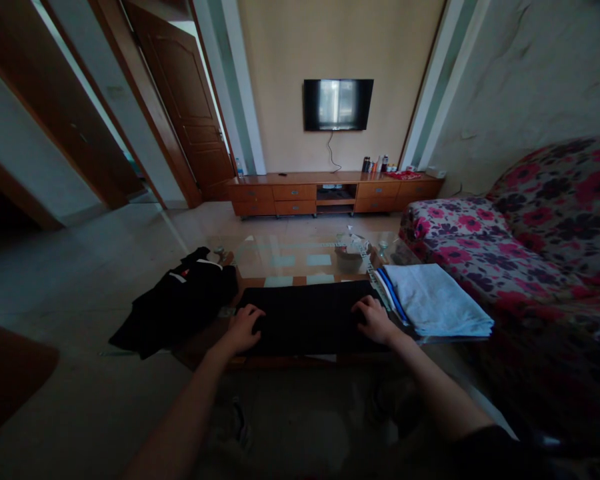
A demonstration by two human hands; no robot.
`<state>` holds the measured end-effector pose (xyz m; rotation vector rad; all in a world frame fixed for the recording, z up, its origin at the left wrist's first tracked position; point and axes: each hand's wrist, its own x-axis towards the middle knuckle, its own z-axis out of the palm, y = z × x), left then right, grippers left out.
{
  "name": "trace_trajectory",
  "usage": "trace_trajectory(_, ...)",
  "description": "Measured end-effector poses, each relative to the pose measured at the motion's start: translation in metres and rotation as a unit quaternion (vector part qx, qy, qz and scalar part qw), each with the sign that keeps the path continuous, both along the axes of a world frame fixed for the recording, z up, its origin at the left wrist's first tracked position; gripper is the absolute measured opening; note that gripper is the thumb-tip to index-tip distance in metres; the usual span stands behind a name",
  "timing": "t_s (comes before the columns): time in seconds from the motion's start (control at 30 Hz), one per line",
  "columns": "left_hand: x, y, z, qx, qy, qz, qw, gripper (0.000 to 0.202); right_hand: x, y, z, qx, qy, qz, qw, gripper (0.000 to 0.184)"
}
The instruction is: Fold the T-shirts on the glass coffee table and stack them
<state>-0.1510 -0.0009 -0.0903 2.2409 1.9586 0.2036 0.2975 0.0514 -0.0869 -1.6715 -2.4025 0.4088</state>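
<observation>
A dark black piece of cloth (307, 319), folded into a wide flat rectangle, lies on a glass coffee table (250, 257). My left hand (246, 328) is at its left end, fingers curled onto the fabric. At the opposite end, my right hand (376, 320) has its fingers bent over the cloth in the same way. To the left lies a crumpled heap of black clothes (177, 303) with white trim. Right of the cloth is a neat stack of folded fabric (435, 300), light blue on top, with blue and white edges showing.
A bowl-like container (351, 257) with something white in it stands toward the table's far side. Beyond are a low wooden cabinet (295, 193) and a wall-mounted television (338, 105). A flowered sofa (525, 247) is close on the right. A wooden door (183, 93) stands ajar at left.
</observation>
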Motion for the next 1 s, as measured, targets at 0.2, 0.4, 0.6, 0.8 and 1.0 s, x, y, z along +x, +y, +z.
trace_trajectory(0.2,0.058,-0.004,0.004,-0.025,-0.006,-0.159,0.987,0.046,-0.038,-0.012,-0.008,-0.032,-0.002,0.102,0.994,0.036)
trace_trajectory(0.4,0.073,0.001,0.024,-0.018,0.009,-0.169,0.985,0.024,-0.040,-0.006,0.006,0.031,-0.010,0.127,0.991,0.017)
trace_trajectory(0.6,0.067,-0.003,0.040,-0.004,-0.003,-0.118,0.993,0.023,-0.040,-0.019,0.040,0.111,-0.008,0.161,0.981,0.024)
trace_trajectory(0.8,0.061,-0.006,0.027,-0.042,0.009,-0.129,0.991,0.022,-0.037,-0.026,0.035,0.058,-0.017,0.210,0.976,0.021)
trace_trajectory(1.0,0.069,-0.008,0.016,-0.067,0.053,-0.118,0.989,0.020,-0.033,-0.025,0.006,0.040,-0.123,0.069,0.989,0.038)
